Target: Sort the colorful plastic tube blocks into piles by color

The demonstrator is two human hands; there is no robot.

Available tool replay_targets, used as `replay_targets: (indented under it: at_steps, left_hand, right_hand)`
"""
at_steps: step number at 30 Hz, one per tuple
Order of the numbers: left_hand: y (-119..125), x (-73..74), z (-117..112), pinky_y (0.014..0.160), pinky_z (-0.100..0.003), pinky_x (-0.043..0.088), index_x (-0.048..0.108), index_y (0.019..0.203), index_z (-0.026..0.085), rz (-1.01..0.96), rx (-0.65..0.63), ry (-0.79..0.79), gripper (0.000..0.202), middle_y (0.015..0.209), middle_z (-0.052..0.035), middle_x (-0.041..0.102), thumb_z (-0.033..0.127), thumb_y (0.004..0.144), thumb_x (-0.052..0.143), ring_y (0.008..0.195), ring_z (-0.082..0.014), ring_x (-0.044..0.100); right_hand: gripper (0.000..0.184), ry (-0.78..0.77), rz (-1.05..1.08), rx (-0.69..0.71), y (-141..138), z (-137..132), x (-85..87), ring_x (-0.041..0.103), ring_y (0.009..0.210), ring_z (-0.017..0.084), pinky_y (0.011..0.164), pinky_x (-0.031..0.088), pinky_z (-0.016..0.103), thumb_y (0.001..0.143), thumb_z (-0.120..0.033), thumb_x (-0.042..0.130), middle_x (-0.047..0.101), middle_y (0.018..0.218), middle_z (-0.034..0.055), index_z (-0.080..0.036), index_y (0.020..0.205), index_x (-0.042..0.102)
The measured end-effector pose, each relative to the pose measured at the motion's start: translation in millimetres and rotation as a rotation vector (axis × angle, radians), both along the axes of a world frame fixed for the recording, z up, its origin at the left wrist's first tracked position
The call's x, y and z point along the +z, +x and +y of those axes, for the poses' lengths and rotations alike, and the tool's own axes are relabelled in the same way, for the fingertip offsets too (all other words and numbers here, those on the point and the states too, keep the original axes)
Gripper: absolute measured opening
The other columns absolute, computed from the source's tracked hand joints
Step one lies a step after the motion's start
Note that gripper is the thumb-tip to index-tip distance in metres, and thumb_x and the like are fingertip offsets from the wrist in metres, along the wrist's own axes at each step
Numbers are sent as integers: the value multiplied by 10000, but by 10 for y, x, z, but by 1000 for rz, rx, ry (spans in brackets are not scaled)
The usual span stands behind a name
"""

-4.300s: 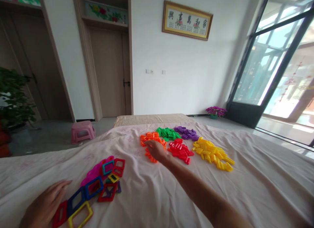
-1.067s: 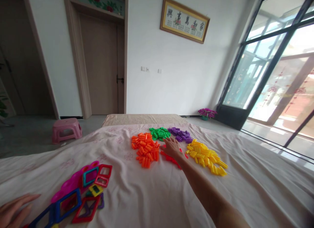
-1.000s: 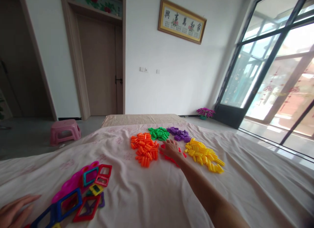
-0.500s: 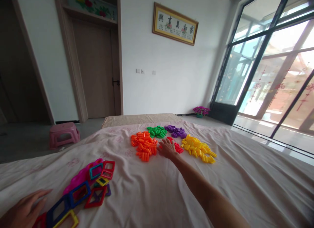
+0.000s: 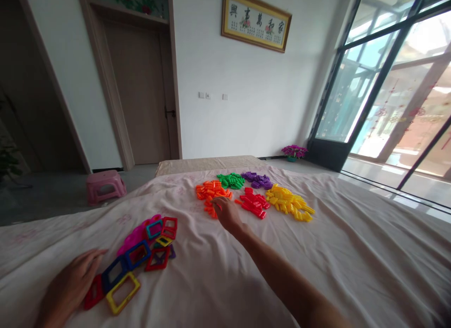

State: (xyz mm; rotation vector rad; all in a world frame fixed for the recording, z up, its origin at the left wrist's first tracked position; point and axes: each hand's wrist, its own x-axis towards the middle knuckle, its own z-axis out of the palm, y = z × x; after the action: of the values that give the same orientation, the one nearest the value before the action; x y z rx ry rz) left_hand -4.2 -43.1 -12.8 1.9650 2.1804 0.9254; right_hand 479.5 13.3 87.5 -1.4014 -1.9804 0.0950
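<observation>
My right hand [image 5: 226, 212] reaches far out over the pale pink sheet [image 5: 218, 271] and rests on the near edge of the orange pile of small plastic pieces [image 5: 210, 191]; its fingers curl down, and whether they hold anything is hidden. The red pile [image 5: 252, 202] lies just right of it, with the yellow pile [image 5: 289, 202], green pile [image 5: 230, 180] and purple pile [image 5: 258, 179] beyond. My left hand [image 5: 72, 285] lies flat with fingers spread beside the coloured square and triangle frame tiles [image 5: 141, 253], touching their near edge.
The bed's far end [image 5: 207, 163] shows a tan cover. A pink stool [image 5: 104, 185] stands on the grey floor to the left, near a wooden door [image 5: 141, 90]. A flower pot [image 5: 294, 152] sits by the glass doors [image 5: 384, 97] on the right.
My right hand has moved left from the red pile onto the near edge of the orange pile. My left hand has come further into view beside the frame tiles.
</observation>
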Motion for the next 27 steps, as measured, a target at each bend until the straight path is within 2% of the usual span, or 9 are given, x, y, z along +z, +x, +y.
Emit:
replay_targets:
  at_steps: [3, 7, 10, 13, 16, 18, 23, 25, 27]
  left_hand:
    - [133, 111, -98, 1105, -422, 445, 724, 1056, 259, -55, -90, -18, 429, 1238, -75, 726, 495, 882, 411, 1216, -254, 631]
    - [266, 229, -230, 1065, -391, 483, 693, 1154, 193, -90, -90, 21, 496, 1254, -94, 716, 481, 923, 360, 1199, -238, 647]
    - [345, 286, -295, 1044, -344, 498, 664, 1213, 191, -66, -91, 31, 487, 1268, -81, 713, 466, 941, 367, 1204, -212, 647]
    - [514, 381, -349, 1063, -355, 483, 648, 1250, 185, -23, -135, 47, 476, 1276, -90, 705, 464, 945, 410, 1211, -216, 637]
    - [836, 526, -431, 1171, -475, 358, 645, 1275, 205, 50, -161, 106, 468, 1366, -103, 647, 469, 916, 504, 1362, -287, 505]
    - [1108, 608, -510, 1166, -539, 335, 610, 1333, 214, 203, -189, 198, 475, 1418, -118, 606, 434, 925, 510, 1386, -314, 471]
    - [1638, 608, -704, 1149, -588, 324, 565, 1378, 233, 396, -255, 276, 498, 1442, -145, 581, 306, 886, 590, 1356, -326, 504]
    - [1695, 564, -741, 1145, -591, 327, 547, 1387, 219, 406, -243, 288, 521, 1464, -167, 554, 299, 876, 608, 1355, -328, 507]
    - [1672, 538, -754, 1147, -603, 317, 526, 1405, 216, 411, -232, 292, 549, 1508, -185, 500, 314, 872, 617, 1345, -334, 516]
  right_hand:
    - [274, -90, 76, 189, -556, -197, -64, 652, 1082, 188, 946, 476, 282, 992, -243, 496, 721, 1177, 53, -229, 1168, 707]
    - [346, -186, -25, 236, -1147, -371, -224, 629, 1145, 226, 1004, 454, 332, 955, -208, 528, 700, 1237, 82, -214, 1279, 648]
    - [408, -208, -111, 233, -1412, -466, -320, 581, 1228, 242, 1058, 419, 377, 976, -198, 479, 653, 1328, 96, -218, 1370, 581]
    - [414, -172, -117, 228, -1522, -545, -382, 561, 1260, 241, 1112, 371, 424, 992, -186, 442, 625, 1374, 79, -250, 1376, 583]
    - [400, -145, -69, 311, -1546, -603, -420, 577, 1253, 233, 1103, 394, 407, 1005, -202, 428, 614, 1393, 79, -244, 1365, 597]
    - [399, -127, -23, 401, -1548, -635, -433, 583, 1254, 231, 1080, 424, 375, 1009, -220, 432, 609, 1401, 92, -223, 1376, 589]
    - [382, -167, 86, 586, -1539, -681, -452, 669, 1090, 197, 962, 496, 296, 953, -144, 470, 721, 1204, 44, -259, 1260, 665]
    - [398, -191, 142, 543, -1520, -665, -478, 685, 1026, 188, 921, 509, 283, 913, -92, 467, 743, 1131, 30, -256, 1189, 701]
    - [422, -195, 190, 422, -1494, -627, -513, 687, 982, 189, 895, 517, 289, 869, -49, 460, 749, 1087, 37, -236, 1142, 721]
